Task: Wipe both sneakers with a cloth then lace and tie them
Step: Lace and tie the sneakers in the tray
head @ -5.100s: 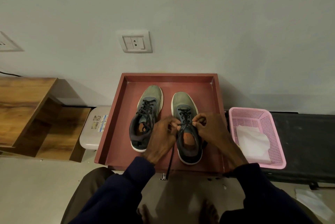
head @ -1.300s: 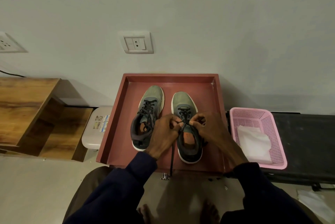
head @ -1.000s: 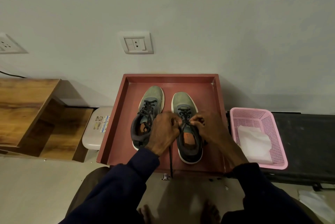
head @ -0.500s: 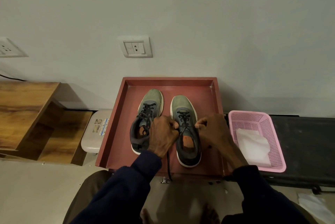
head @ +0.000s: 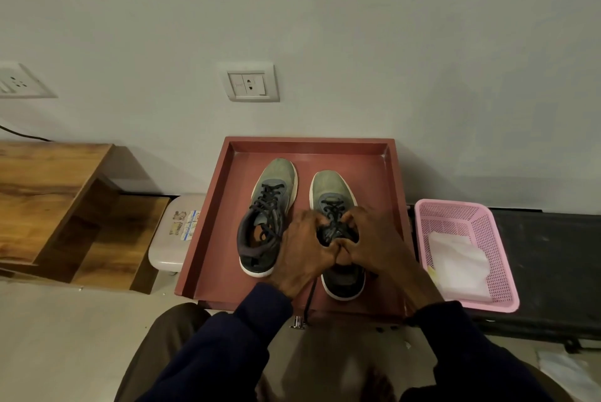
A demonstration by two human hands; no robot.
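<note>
Your left hand (head: 304, 250), right hand (head: 377, 247) both pinch black laces (head: 333, 210) on right sneaker (head: 328, 185), thumbs touching, red tray (head: 216, 249).

No text can be read anywhere; the small colourful stickers (head: 185, 225) on the pale plastic stool (head: 166, 253) carry print too blurred to make out.

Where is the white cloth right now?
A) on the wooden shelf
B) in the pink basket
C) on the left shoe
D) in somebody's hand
B: the white cloth lies inside the pink basket right of the red tray, while the left hand and right hand both pinch the laces of the right sneaker.
</note>
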